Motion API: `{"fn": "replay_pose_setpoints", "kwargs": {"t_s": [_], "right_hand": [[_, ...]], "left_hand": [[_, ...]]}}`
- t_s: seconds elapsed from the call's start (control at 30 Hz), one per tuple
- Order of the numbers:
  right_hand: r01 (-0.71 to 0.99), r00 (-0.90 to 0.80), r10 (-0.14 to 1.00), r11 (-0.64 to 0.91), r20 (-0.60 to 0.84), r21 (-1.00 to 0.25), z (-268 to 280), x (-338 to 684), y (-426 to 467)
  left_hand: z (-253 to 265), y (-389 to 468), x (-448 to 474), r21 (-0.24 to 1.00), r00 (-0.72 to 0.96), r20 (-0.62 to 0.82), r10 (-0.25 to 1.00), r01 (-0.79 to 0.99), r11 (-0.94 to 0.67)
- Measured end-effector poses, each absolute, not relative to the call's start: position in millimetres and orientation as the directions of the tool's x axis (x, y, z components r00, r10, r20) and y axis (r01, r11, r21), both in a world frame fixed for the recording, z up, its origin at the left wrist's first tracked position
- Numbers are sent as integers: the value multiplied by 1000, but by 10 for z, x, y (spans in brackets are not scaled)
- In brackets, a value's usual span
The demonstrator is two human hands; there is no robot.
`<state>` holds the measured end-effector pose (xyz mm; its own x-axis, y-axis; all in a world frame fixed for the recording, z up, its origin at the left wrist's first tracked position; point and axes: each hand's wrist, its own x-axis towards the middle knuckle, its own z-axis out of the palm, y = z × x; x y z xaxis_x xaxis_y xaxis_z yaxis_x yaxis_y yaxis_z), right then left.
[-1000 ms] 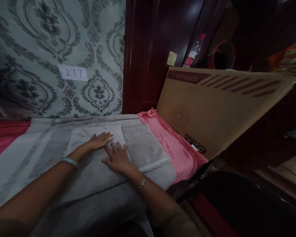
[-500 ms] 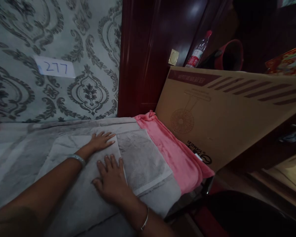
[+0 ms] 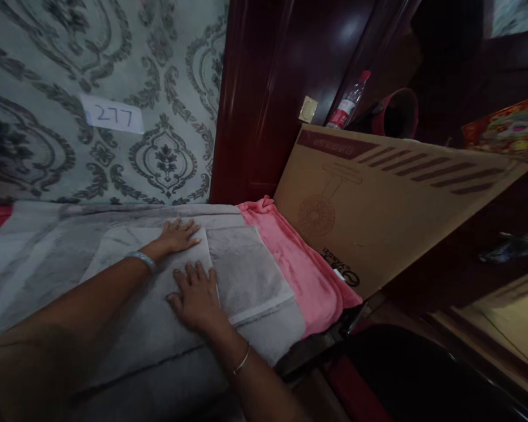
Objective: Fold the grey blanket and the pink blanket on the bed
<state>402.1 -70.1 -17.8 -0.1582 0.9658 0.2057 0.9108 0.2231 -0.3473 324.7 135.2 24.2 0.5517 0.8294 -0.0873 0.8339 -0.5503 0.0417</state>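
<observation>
My left hand [image 3: 178,236] lies palm down with fingers spread on a pale grey, flat piece of plush cloth [image 3: 136,237]. Beside it, nearer to me, my right hand [image 3: 196,298] also rests flat, fingers apart, close to the straight edge of that cloth. Whether the piece is separate or a fold of the larger blanket I cannot tell. Under and around it spreads a soft grey blanket [image 3: 250,269] with paler stripes. A pink plush section [image 3: 290,264] borders its right end. Neither hand grips anything.
A large cardboard box [image 3: 378,199] leans at the right, with a plastic bottle [image 3: 347,105] behind its top edge. A dark red wooden panel [image 3: 250,105] stands at the back. A paper marked 277 [image 3: 114,114] is on the patterned wall. A black seat [image 3: 405,369] is at the lower right.
The camera view has shifted and tilted slightly. Both hands stay flat on the cloth in nearly the same places, with no clear change in the cloth.
</observation>
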Motion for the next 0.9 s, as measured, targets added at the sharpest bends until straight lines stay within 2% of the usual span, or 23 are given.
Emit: {"fn": "replay_pose_setpoints", "kwargs": {"t_s": [0.07,0.17,0.33,0.63,0.8,0.9], "right_hand": [[920,-155,968,214,195,-328,-182,4020,-693],[931,-156,972,205,179,-303,-190,4014,-685],[936,-159,975,199,156,-289,-194,4018,-684],[939,-185,972,218,144,-264,-236,4037,-784],[915,-205,972,231,112,-331,-259,4147,-692],[886,-88,989,133,121,-444,-202,4341,-543]], "left_hand": [[275,1204,3107,49,572,-32,819,820,-571],[239,960,2775,55,583,-48,811,812,-581],[75,638,2319,60,474,-37,880,880,-471],[-120,572,2269,55,436,37,899,898,-437],[-61,591,2237,82,443,12,897,893,-442],[3,576,2097,142,446,8,895,886,-442]]}}
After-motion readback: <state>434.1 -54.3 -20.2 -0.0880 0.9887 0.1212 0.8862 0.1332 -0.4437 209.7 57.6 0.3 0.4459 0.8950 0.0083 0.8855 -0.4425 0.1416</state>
